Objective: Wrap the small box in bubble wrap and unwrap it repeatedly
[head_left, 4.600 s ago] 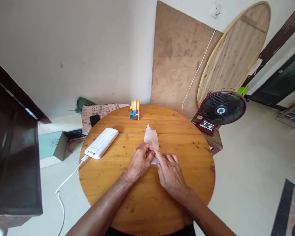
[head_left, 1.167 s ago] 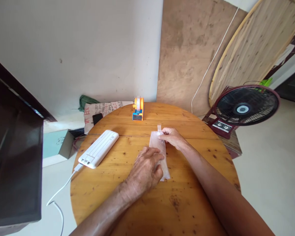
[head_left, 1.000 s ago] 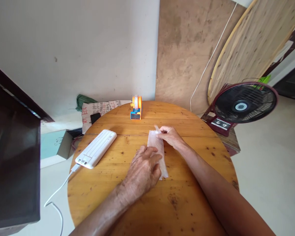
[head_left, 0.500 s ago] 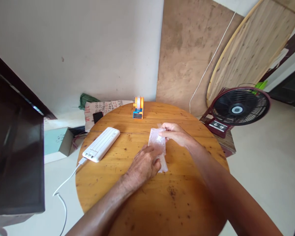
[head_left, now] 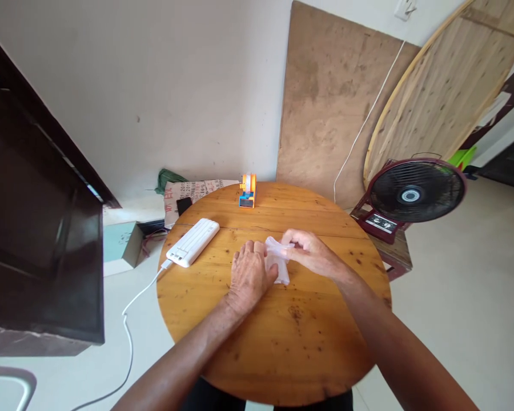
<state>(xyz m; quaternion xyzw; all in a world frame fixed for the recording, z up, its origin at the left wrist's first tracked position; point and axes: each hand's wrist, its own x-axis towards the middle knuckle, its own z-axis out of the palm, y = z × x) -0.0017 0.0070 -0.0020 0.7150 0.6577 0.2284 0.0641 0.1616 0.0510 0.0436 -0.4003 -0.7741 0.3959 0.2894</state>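
A crumpled, translucent piece of bubble wrap (head_left: 279,272) lies near the middle of the round wooden table (head_left: 223,348). My right hand (head_left: 310,251) pinches its upper right edge between thumb and fingers, and that end is folded and lifted a little. My left hand (head_left: 252,277) lies palm down along the left side of the wrap. Its fingers are stretched out on the table and its thumb rests at the wrap's edge. Whether anything is under the wrap or under the left palm is hidden.
A white power bank (head_left: 193,242) with a white cable (head_left: 131,331) lies at the table's left. An orange and blue tape dispenser (head_left: 248,191) stands at the back edge. Right of the table is a dark red fan (head_left: 409,194); a dark cabinet (head_left: 43,228) stands left.
My right hand has folded the upper end of the bubble wrap over toward me. My left hand has shifted to the wrap's left side and flattened. The view has tilted slightly.
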